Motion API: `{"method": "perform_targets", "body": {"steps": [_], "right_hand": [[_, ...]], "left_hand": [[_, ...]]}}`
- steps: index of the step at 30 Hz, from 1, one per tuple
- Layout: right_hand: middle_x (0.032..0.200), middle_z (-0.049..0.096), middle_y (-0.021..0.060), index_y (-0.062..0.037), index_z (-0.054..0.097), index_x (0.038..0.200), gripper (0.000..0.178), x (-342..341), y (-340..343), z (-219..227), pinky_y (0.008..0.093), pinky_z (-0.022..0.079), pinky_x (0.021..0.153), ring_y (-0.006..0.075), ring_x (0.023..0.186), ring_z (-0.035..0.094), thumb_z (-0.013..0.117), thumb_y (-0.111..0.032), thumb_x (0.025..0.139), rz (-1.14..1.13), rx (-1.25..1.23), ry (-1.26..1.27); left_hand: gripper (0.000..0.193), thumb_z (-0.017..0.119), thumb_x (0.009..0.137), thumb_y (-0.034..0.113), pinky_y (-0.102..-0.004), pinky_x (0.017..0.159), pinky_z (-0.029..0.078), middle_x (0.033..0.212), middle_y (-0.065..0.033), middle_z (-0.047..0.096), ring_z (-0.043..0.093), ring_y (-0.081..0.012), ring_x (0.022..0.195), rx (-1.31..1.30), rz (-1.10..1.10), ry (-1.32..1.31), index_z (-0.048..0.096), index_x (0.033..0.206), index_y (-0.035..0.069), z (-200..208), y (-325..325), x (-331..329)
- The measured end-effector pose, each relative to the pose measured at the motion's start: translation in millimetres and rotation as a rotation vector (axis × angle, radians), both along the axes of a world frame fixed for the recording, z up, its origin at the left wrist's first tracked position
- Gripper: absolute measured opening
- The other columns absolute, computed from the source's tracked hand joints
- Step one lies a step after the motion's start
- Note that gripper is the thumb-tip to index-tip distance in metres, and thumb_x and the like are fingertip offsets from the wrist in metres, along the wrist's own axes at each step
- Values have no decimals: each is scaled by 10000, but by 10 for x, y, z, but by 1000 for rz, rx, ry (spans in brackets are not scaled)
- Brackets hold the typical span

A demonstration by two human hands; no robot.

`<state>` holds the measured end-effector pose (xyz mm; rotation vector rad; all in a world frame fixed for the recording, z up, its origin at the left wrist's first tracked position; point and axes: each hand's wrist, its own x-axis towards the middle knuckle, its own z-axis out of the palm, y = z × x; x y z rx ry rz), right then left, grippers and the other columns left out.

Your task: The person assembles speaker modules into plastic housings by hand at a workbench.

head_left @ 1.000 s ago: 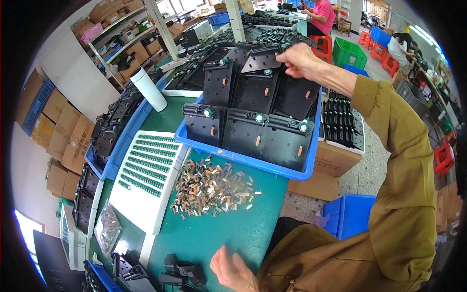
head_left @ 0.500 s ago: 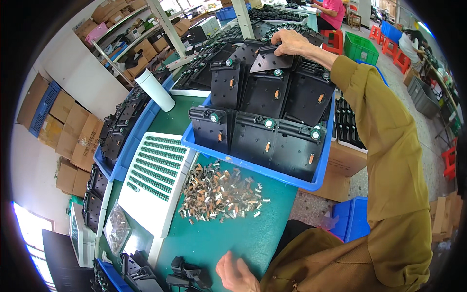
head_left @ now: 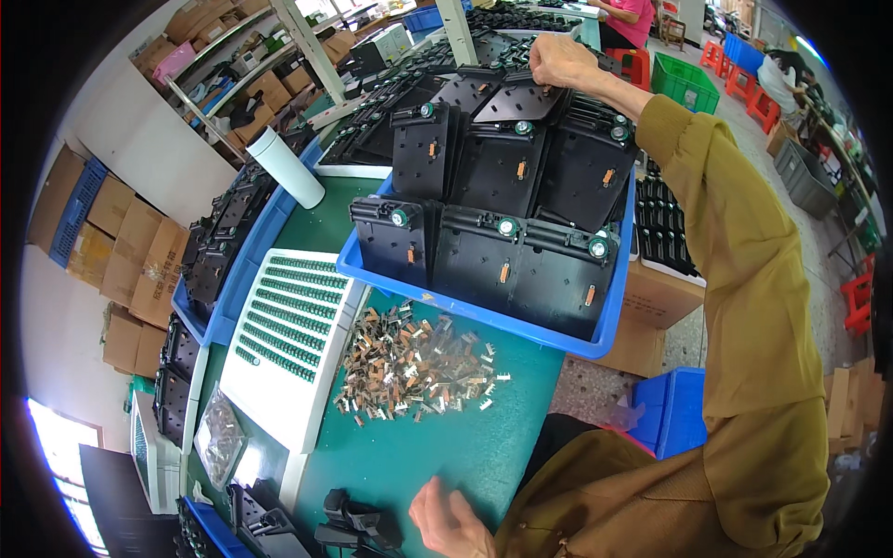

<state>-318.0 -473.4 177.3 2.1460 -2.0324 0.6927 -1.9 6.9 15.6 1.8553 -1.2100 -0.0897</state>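
At the far side of the blue bin point(head_left: 484, 312), my right hand point(head_left: 564, 63) has its fingers curled closed on the top edge of a black plastic panel point(head_left: 517, 104). That panel lies tilted over other black panels point(head_left: 498, 172) standing in rows in the bin. Each nearer panel carries a small orange-brown part and a round green-and-silver piece. My left hand point(head_left: 448, 523) is near the lower edge over the green table, its fingers loosely apart with nothing in them. Closest to it lies a black device point(head_left: 358, 521). A heap of small brown-and-white switch-like parts point(head_left: 409, 363) sits beyond.
A white tray point(head_left: 284, 409) with rows of small green pieces lies left of the heap, beside a clear plastic bag point(head_left: 219, 439). Behind stands a white cylinder point(head_left: 286, 167). More black panels fill a blue bin point(head_left: 219, 321) at left. A co-worker in pink point(head_left: 628, 20) sits far off.
My right hand has moved slightly, its fingers now bunched more tightly at the panel's top edge. The view has shifted a little. The left hand stays nearly in place.
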Motion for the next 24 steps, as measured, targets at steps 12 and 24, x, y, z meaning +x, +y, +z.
{"method": "perform_targets", "body": {"steps": [12, 24], "right_hand": [[802, 705, 134, -39, 691, 814, 156, -139, -200, -145, 410, 543, 725, 310, 826, 695, 644, -53, 666, 39, -130, 22], [963, 722, 112, -48, 719, 990, 341, 61, 27, -154, 380, 528, 812, 281, 905, 688, 747, -172, 674, 271, -64, -158]], "left_hand": [[278, 662, 837, 97, -378, 810, 480, 993, -153, 647, 606, -292, 906, 2, 0, 6, 654, 1084, -31, -7, 12, 3], [286, 657, 832, 68, -374, 810, 479, 1018, -155, 644, 607, -289, 915, -24, -15, 6, 648, 1103, -25, -38, 20, 15]]}}
